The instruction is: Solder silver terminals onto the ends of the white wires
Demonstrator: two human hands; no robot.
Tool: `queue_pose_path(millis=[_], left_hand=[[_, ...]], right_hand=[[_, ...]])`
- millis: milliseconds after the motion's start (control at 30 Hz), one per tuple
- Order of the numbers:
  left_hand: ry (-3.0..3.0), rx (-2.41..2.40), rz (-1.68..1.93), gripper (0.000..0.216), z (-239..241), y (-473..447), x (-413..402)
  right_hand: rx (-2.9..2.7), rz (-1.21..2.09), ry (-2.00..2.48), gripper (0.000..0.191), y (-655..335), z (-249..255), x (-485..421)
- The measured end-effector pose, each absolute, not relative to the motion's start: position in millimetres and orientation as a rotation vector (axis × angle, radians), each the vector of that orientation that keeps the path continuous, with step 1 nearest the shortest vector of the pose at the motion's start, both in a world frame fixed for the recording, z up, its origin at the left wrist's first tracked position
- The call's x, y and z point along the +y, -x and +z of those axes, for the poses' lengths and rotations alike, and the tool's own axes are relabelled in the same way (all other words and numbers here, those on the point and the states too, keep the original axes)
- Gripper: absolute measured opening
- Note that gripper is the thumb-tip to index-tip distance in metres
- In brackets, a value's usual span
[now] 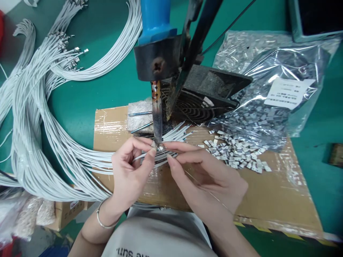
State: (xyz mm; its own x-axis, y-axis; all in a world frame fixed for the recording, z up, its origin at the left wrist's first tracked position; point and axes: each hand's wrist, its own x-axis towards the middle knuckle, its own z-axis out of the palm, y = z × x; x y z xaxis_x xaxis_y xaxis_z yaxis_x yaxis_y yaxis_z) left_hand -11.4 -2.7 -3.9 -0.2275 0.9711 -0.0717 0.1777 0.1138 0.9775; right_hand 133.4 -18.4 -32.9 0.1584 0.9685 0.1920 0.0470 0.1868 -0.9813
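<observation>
My left hand point(131, 167) pinches a white cable point(139, 156), with its end and a small metal piece held under the tip of a soldering iron point(157, 117). The iron has a blue handle and is clamped upright, tip down. My right hand point(206, 178) is closed on a thin solder wire point(218, 200), which runs back across the palm; its fingertips are close beside the iron tip. The exact contact at the tip is partly hidden by my fingers. More white cables point(174, 135) with stripped-looking ends lie behind and beneath both hands.
Small metal connectors point(238, 151) are heaped on the cardboard point(278, 196) at right, by a plastic bag point(289, 67) of them. A black fan point(198, 100) stands behind the iron. Bundled white cables point(29, 142) cover the left side of the green table point(107, 85).
</observation>
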Motion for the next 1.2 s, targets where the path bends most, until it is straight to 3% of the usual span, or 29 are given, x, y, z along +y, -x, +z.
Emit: queue_pose_path(millis=[1200], left_hand=[[-0.942, 1.490, 1.043, 0.013, -0.5, 28.9, -46.6]], right_hand=[[-1.149, 1.083, 1.113, 0.023, -137.3, -31.0, -57.8]])
